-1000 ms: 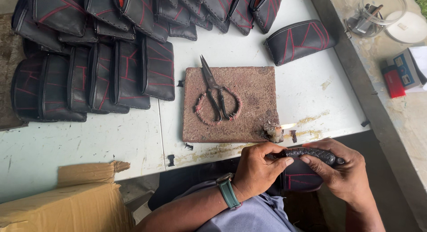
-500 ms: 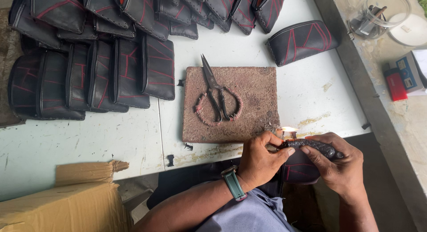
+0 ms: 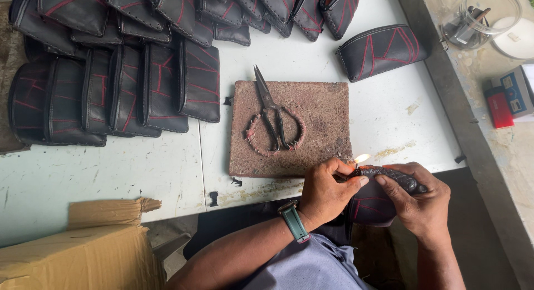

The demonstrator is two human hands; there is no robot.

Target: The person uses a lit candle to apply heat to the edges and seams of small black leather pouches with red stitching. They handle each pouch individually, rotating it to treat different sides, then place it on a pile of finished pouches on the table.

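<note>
While my right hand (image 3: 418,196) grips a black pouch (image 3: 389,178) at the table edge (image 3: 167,195), fingers curled round it, left hand (image 3: 325,191) pinches a lighter, small flame (image 3: 362,158) at the pouch end, scissors (image 3: 271,109) on brown pad (image 3: 322,117) just beyond, stitched pouches (image 3: 122,84) stacked upper left.

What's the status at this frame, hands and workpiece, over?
Left hand holds a small flame at the pouch's end. Right hand grips the black pouch at the table edge. Scissors lie untouched on the brown pad, clear of the hands.
</note>
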